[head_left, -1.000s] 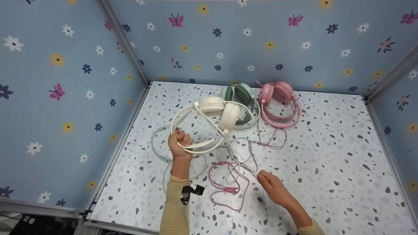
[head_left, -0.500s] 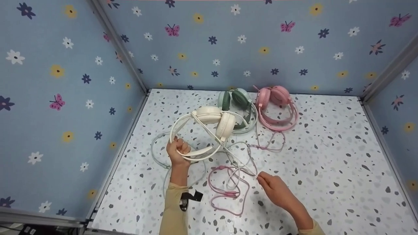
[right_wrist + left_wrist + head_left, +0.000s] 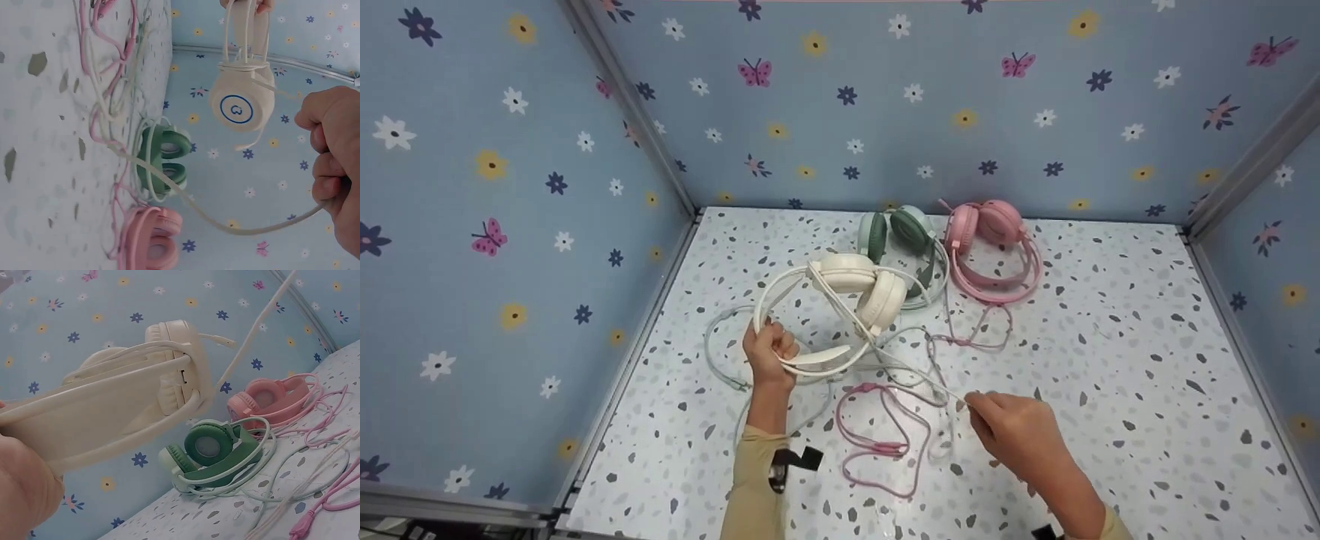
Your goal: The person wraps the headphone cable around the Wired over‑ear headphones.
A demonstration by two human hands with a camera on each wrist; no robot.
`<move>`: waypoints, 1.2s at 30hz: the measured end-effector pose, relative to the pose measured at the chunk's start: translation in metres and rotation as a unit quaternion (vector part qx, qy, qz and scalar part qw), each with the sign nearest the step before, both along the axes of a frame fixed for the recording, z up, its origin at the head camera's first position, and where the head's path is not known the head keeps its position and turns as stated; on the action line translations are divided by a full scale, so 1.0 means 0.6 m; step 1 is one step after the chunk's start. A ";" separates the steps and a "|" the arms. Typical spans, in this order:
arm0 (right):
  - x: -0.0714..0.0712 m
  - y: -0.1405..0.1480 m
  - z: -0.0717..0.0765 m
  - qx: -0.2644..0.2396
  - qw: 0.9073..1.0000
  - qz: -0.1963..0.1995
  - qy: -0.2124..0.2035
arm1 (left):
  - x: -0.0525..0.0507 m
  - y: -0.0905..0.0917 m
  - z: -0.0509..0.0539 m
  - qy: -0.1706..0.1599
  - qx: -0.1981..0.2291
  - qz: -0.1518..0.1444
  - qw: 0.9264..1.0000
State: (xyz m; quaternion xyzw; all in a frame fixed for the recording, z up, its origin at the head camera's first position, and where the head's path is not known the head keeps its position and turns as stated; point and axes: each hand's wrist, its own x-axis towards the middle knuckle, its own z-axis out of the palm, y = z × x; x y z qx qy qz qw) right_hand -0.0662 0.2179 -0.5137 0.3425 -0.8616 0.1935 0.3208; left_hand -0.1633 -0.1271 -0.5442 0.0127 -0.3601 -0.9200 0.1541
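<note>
My left hand (image 3: 769, 356) grips the headband of a cream-white headset (image 3: 847, 274), held up above the table. Its two ear cups point away from the hand, and its cable crosses the frame of the headset. In the right wrist view a blue ring marks one ear cup (image 3: 239, 107) of it. My right hand (image 3: 1020, 431) pinches the white cable (image 3: 242, 230), which runs taut from the headset, while the other part curves down toward the table. Behind lie a green headset (image 3: 211, 453) and a pink headset (image 3: 270, 399), touched by neither hand.
On the speckled table (image 3: 1140, 360), a pink cable (image 3: 885, 448) lies in loops between my hands. A pale green cable (image 3: 712, 352) spreads around the left forearm. The cables overlap near the middle. Flower-patterned walls (image 3: 840, 112) stand at the back and sides.
My right hand has moved a little right and turned, drawing the white cable with it; the loose white loop has shifted right off the pink cable. The left hand keeps its grip; the view tilted slightly.
</note>
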 end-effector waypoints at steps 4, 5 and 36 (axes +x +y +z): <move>-0.009 -0.004 0.050 -0.008 0.994 0.015 0.109 | 0.006 0.000 0.002 -0.003 -0.039 0.006 0.999; -0.013 -0.005 0.064 -0.012 0.991 0.018 0.131 | 0.007 0.000 0.002 -0.004 -0.045 0.005 0.999; -0.182 -0.030 0.190 0.051 0.974 0.006 0.220 | 0.025 0.035 0.007 0.090 -0.323 -0.219 0.916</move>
